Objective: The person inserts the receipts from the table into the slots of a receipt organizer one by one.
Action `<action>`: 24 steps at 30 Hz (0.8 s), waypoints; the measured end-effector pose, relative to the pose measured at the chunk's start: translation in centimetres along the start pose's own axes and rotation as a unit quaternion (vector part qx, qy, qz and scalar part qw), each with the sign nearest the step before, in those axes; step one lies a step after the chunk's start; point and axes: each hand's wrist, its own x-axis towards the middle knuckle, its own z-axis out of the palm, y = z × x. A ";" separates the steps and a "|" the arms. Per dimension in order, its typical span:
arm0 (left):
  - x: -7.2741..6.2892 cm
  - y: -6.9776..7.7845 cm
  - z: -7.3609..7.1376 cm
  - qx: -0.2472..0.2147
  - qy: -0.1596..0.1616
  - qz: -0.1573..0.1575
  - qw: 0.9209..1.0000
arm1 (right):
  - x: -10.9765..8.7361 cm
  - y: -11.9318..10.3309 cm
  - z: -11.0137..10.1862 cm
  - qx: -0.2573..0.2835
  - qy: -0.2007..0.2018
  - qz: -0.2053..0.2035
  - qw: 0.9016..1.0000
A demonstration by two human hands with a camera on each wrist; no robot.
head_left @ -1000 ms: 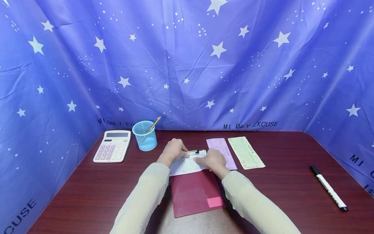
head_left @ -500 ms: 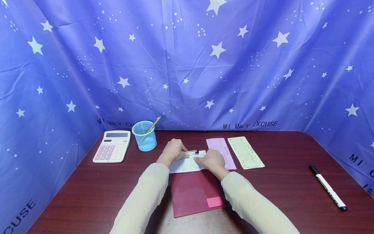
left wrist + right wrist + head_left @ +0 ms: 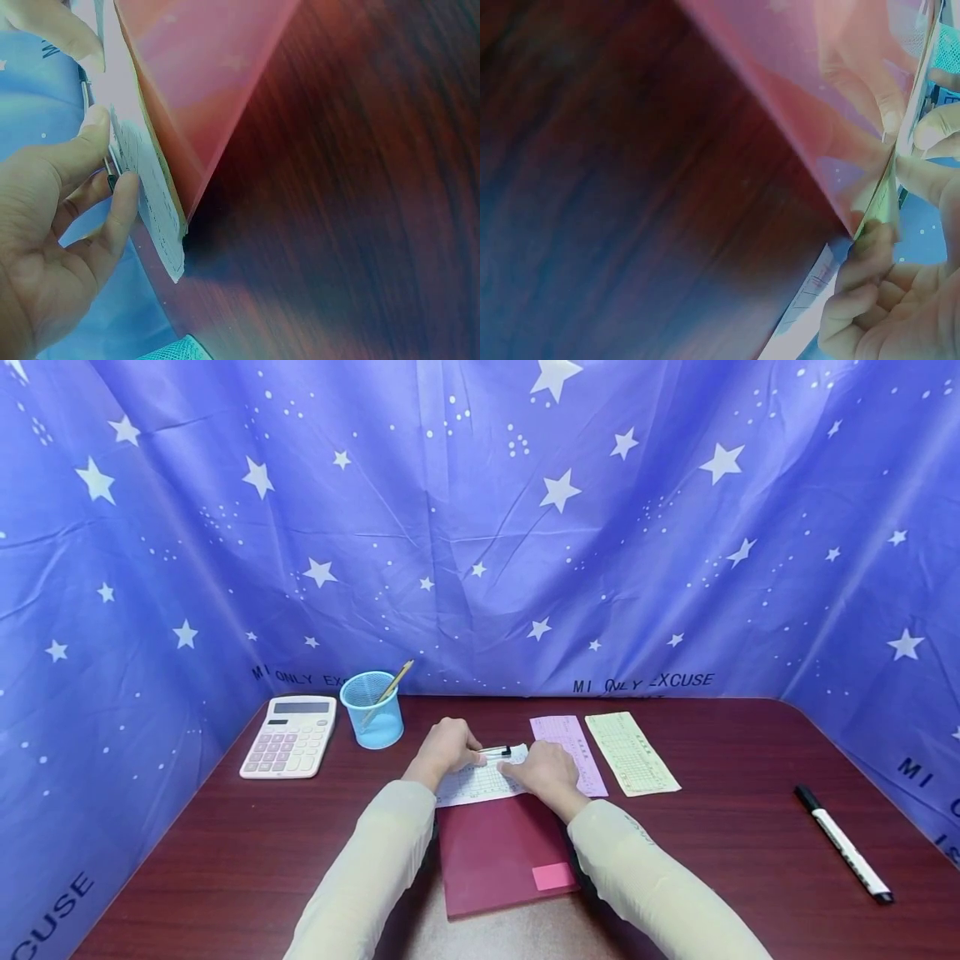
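Observation:
A maroon folder (image 3: 506,860) with a pink label lies in front of the person. Across its far end is a white printed slip (image 3: 480,787), and on the slip's far edge sits a metal clip (image 3: 495,751) with black ends. The left hand (image 3: 444,750) pinches the clip's left end between thumb and fingers; the left wrist view shows its fingertips at the slip's edge. With its thumb on top, the right hand (image 3: 551,772) grips the slip's right side. In the right wrist view, its curled fingers hold a yellowish paper edge (image 3: 881,206) beneath.
A lilac slip (image 3: 573,752) and a pale green slip (image 3: 633,752) lie right of the hands. To the left stand a calculator (image 3: 290,737) and a blue mesh pen cup (image 3: 377,718) with a pencil (image 3: 396,681). A black-and-white marker (image 3: 843,843) lies far right.
The white slip's near edge has shifted slightly away from the person, over the folder. Both hands stay in nearly the same place at the clip.

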 end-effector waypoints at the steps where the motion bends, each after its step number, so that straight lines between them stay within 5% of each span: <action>1: 0.0 0.0 0.0 0.000 0.000 0.001 1.000 | 0.0 0.0 0.0 0.001 0.002 -0.002 1.000; 24: -0.1 0.2 0.0 0.004 0.008 0.003 1.000 | -0.1 0.2 0.5 0.026 0.028 -0.040 0.998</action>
